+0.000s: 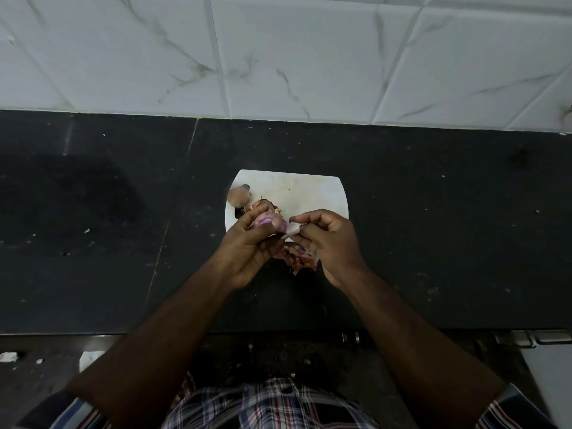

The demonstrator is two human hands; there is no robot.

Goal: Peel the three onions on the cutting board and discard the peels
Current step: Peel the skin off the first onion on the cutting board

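Above the near edge of the white cutting board (309, 190) on the dark bench (433, 243): left hand (247, 246) curled round a purple onion (268, 220); right hand (328, 239) pinching a pale strip of peel (292, 229) beside it. More peels (301, 258) bunched under the right hand. Another onion (239, 195), unpeeled, at the board's left edge.

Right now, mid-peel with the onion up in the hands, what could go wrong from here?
1. The left hand holds the onion off the cutting board while the right hand pinches a strip of skin; a hard tug could tear the strip short or slip the onion loose.
2. Loose peels lie below the hands, near the board's front edge, and may scatter onto the dark counter.
3. An unpeeled onion sits at the board's left edge and might roll off if nudged.
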